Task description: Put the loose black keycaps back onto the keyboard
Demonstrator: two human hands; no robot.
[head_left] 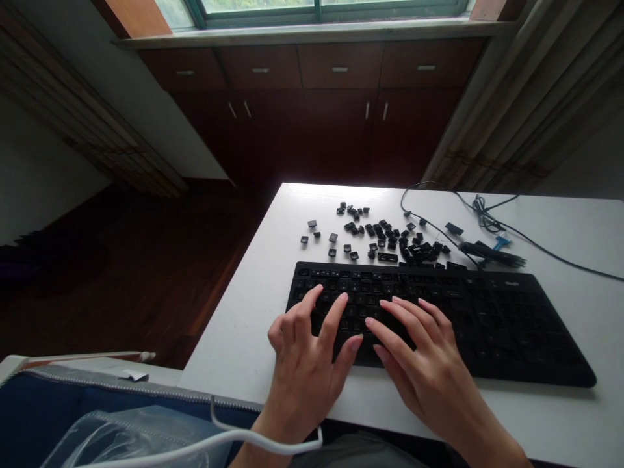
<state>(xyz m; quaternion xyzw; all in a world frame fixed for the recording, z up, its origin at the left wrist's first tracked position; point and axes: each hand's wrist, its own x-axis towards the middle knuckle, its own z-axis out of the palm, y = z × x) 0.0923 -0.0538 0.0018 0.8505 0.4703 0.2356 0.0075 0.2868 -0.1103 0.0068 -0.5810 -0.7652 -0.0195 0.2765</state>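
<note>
A black keyboard lies on a white table, with some keys in place on its left part and the right part too dark to make out in detail. My left hand rests over its left end, fingers apart and fingertips on or just above the keys. Over the middle of the keyboard my right hand is spread in the same way, holding nothing. Behind the keyboard lie many loose black keycaps, heaped most thickly at the centre and scattered toward the left.
A black brush and a blue plastic piece lie behind the keyboard, near a black cable. A white cable crosses in front of my left forearm. Left of the table is a blue padded seat with a clear plastic bag.
</note>
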